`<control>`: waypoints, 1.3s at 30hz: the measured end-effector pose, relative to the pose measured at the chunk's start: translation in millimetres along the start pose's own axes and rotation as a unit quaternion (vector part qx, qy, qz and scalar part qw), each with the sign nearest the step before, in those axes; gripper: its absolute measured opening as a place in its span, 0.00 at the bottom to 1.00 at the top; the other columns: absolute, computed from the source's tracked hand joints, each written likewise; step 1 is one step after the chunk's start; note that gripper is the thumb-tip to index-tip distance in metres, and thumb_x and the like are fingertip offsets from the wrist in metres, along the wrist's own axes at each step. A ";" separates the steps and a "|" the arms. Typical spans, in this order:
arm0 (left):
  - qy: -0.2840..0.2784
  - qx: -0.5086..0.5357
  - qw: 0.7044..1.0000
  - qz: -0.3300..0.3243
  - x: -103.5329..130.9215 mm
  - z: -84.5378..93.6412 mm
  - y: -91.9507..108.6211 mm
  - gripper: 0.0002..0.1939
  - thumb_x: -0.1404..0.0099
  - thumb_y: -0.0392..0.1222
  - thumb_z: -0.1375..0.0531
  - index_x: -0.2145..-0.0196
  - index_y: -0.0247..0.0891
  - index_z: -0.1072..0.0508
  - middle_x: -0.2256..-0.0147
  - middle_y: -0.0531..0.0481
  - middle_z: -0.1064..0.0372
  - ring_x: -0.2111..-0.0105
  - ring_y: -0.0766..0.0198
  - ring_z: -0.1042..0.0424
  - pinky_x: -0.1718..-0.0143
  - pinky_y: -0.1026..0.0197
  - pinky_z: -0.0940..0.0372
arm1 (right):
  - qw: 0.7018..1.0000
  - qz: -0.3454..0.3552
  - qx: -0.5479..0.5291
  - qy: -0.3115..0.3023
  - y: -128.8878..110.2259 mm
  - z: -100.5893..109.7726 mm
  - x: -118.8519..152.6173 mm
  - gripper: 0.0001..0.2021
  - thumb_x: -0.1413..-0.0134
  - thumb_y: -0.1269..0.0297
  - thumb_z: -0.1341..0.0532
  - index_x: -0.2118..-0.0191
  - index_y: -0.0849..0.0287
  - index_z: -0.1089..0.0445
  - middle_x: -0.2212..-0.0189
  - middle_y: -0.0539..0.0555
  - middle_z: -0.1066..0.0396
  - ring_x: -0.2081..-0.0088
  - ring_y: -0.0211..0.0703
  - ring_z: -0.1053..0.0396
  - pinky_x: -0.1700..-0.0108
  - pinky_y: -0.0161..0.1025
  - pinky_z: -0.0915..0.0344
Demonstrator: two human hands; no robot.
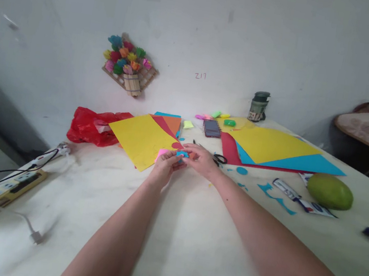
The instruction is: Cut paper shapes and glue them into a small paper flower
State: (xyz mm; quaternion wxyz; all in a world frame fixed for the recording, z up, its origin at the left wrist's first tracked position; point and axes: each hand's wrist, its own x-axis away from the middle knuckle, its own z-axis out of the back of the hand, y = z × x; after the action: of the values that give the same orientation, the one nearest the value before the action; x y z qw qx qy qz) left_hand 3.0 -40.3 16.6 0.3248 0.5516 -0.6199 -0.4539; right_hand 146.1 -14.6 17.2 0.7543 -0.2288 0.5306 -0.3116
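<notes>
Counter [93, 226] surface is white. Left hand [165, 165] and right hand [204, 161] meet mid-counter, fingertips clamped on a small blue paper piece [182, 154]. Scissors [217, 156] lie just right. Phone [212, 128] and bottle [258, 106] stand farther back, near the wall [187, 31].

A smudged pale wall [189, 22] carries a colourful flower ornament [126, 61]. Before it stands a whitish table [91, 198], light glinting bottom left.
</notes>
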 end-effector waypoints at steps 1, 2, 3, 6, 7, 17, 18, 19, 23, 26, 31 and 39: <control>0.007 -0.003 1.000 0.003 0.2 -0.2 0.7 0.11 0.52 0.38 0.36 0.69 0.33 0.29 0.72 0.49 0.28 0.71 0.65 0.29 0.63 0.60 0.35 | 0.999 -0.026 -0.029 -0.001 -2.0 1.3 -0.2 0.12 0.58 0.69 0.41 0.64 0.59 0.29 0.58 0.55 0.31 0.61 0.40 0.33 0.60 0.38 0.35; 0.012 -0.006 1.000 0.005 0.4 -0.3 1.3 0.12 0.52 0.38 0.36 0.68 0.33 0.29 0.72 0.49 0.28 0.70 0.65 0.28 0.63 0.60 0.35 | 0.997 -0.053 -0.057 0.001 -3.7 2.4 -0.4 0.12 0.57 0.69 0.42 0.62 0.59 0.29 0.59 0.55 0.30 0.63 0.39 0.33 0.62 0.38 0.35; 0.015 -0.009 1.000 0.007 0.5 -0.2 1.5 0.13 0.52 0.39 0.36 0.67 0.33 0.29 0.71 0.48 0.28 0.69 0.63 0.28 0.63 0.60 0.35 | 0.994 -0.079 -0.079 0.004 -4.8 3.3 -0.7 0.13 0.57 0.69 0.43 0.62 0.60 0.30 0.61 0.55 0.30 0.64 0.38 0.33 0.63 0.37 0.35; 0.009 -0.018 1.000 0.008 0.0 0.5 0.2 0.16 0.52 0.40 0.36 0.65 0.33 0.30 0.68 0.46 0.28 0.65 0.61 0.28 0.62 0.59 0.36 | 0.986 -0.130 -0.101 0.030 -3.1 4.6 -1.3 0.14 0.58 0.69 0.44 0.62 0.60 0.30 0.69 0.52 0.29 0.68 0.37 0.33 0.64 0.37 0.35; 0.009 -0.022 1.000 0.008 -0.6 0.8 -0.9 0.17 0.52 0.40 0.36 0.64 0.33 0.30 0.67 0.45 0.28 0.64 0.60 0.29 0.61 0.59 0.36 | 0.984 -0.144 -0.095 0.045 -0.8 4.9 -1.4 0.14 0.59 0.69 0.44 0.63 0.60 0.29 0.71 0.51 0.29 0.70 0.37 0.33 0.65 0.36 0.35; 0.029 -0.079 0.996 0.019 -5.3 2.5 -14.3 0.21 0.56 0.42 0.34 0.63 0.34 0.30 0.68 0.46 0.28 0.66 0.61 0.29 0.64 0.60 0.36 | 0.982 -0.165 0.033 0.089 27.0 7.5 2.8 0.11 0.59 0.70 0.45 0.68 0.58 0.28 0.76 0.50 0.29 0.71 0.39 0.32 0.68 0.37 0.35; 0.022 -0.077 0.997 0.015 -5.1 3.2 -14.6 0.20 0.55 0.42 0.34 0.63 0.34 0.30 0.67 0.46 0.28 0.66 0.61 0.29 0.64 0.60 0.36 | 0.982 -0.158 0.048 0.088 26.8 7.4 3.2 0.11 0.59 0.71 0.45 0.67 0.58 0.28 0.76 0.50 0.29 0.71 0.39 0.32 0.67 0.37 0.35; 0.015 -0.076 0.997 0.011 -4.9 4.0 -14.7 0.20 0.55 0.43 0.34 0.63 0.34 0.30 0.67 0.46 0.28 0.66 0.62 0.29 0.63 0.60 0.37 | 0.984 -0.146 0.059 0.088 25.9 7.4 3.5 0.12 0.59 0.72 0.45 0.67 0.57 0.28 0.75 0.50 0.29 0.70 0.39 0.32 0.67 0.37 0.35; 0.002 -0.068 0.998 0.003 -4.8 6.5 -13.9 0.18 0.54 0.43 0.35 0.65 0.33 0.29 0.67 0.46 0.28 0.66 0.62 0.29 0.62 0.60 0.37 | 0.994 -0.060 0.061 0.066 19.2 7.3 3.0 0.14 0.61 0.76 0.47 0.68 0.58 0.28 0.59 0.54 0.31 0.61 0.40 0.33 0.64 0.36 0.35; -0.013 -0.049 0.999 0.005 -4.2 7.0 -12.1 0.17 0.54 0.43 0.35 0.66 0.33 0.29 0.67 0.46 0.28 0.64 0.60 0.29 0.62 0.59 0.37 | 0.997 -0.038 0.045 0.049 15.2 7.1 2.3 0.16 0.63 0.78 0.47 0.68 0.57 0.29 0.51 0.55 0.38 0.58 0.40 0.35 0.64 0.36 0.35; -0.026 -0.025 0.999 0.012 -2.5 6.4 -8.2 0.18 0.53 0.41 0.35 0.64 0.32 0.30 0.65 0.44 0.29 0.63 0.60 0.30 0.62 0.59 0.36 | 0.996 -0.062 0.023 0.054 13.6 7.0 2.7 0.16 0.64 0.79 0.48 0.69 0.58 0.29 0.50 0.55 0.39 0.57 0.41 0.35 0.64 0.37 0.35; -0.032 -0.012 0.999 0.011 -3.9 10.6 -9.9 0.17 0.53 0.39 0.35 0.63 0.34 0.31 0.68 0.48 0.30 0.67 0.64 0.30 0.61 0.59 0.36 | 0.997 0.035 0.074 0.001 -1.0 5.4 3.4 0.12 0.63 0.77 0.43 0.70 0.58 0.28 0.52 0.56 0.37 0.50 0.44 0.39 0.50 0.43 0.42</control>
State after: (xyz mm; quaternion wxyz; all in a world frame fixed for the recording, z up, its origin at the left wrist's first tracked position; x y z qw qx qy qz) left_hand -2.0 -34.1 3.8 0.3165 0.5260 -0.6308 -0.4746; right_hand 151.9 -17.6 17.4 0.7795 -0.1529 0.5143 -0.3234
